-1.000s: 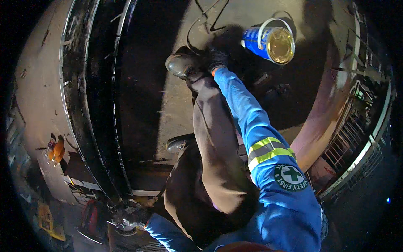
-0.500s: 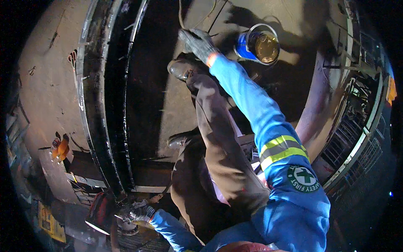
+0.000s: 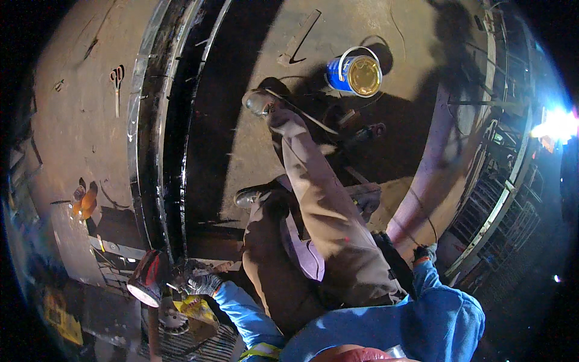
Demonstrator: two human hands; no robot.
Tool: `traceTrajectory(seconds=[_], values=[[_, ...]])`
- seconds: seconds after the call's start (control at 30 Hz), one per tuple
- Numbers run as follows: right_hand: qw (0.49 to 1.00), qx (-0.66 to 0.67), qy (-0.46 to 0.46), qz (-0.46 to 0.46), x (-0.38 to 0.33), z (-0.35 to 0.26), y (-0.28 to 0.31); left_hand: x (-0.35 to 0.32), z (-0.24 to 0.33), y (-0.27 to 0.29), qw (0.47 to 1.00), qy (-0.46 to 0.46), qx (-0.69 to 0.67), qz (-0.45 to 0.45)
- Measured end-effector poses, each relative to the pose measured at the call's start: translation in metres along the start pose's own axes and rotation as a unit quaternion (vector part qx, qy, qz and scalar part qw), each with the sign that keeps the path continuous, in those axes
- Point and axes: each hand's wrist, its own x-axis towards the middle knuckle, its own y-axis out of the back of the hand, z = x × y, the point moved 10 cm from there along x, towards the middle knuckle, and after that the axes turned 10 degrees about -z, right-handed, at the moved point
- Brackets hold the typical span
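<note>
My left hand [image 3: 202, 283], in a grey work glove with a blue sleeve, is low at the left. It rests against metal parts beside a red and black cylinder [image 3: 148, 279] and above a yellow object [image 3: 196, 308]. Its grip is too dark to read. My right hand [image 3: 425, 252], also gloved, is at the lower right on the pale curved rim [image 3: 416, 205], where a thin wire [image 3: 422, 208] ends. My legs in brown trousers [image 3: 325, 223] stretch forward, one boot [image 3: 259, 101] raised and the other boot [image 3: 250, 196] lower. A blue paint can [image 3: 356, 75] with a yellow lid stands beyond them.
A wide black curved band [image 3: 163, 139] runs down the rusty steel surface at the left. Scissors [image 3: 116, 78] lie left of it, and an orange object [image 3: 87, 202] lower down. A flat metal bar [image 3: 298, 39] lies near the can. Railings [image 3: 500, 205] and a bright glare [image 3: 558, 123] are at the right.
My right arm, stretched forward near the raised boot and the can, has drawn back to the curved rim at the lower right. The view has shifted, and the left hand stays low.
</note>
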Motion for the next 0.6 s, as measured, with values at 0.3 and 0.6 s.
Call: traceTrajectory(seconds=[0.3,0.6], values=[[0.986,-0.041,0.149,-0.064,0.065,-0.172,0.049,0.015,0.142,0.015,0.811,0.031,0.565,-0.150],[0.715,-0.241,0.592,0.284,-0.268,-0.745,0.392,0.027,0.140,0.033,0.998,-0.055,0.001,0.022]])
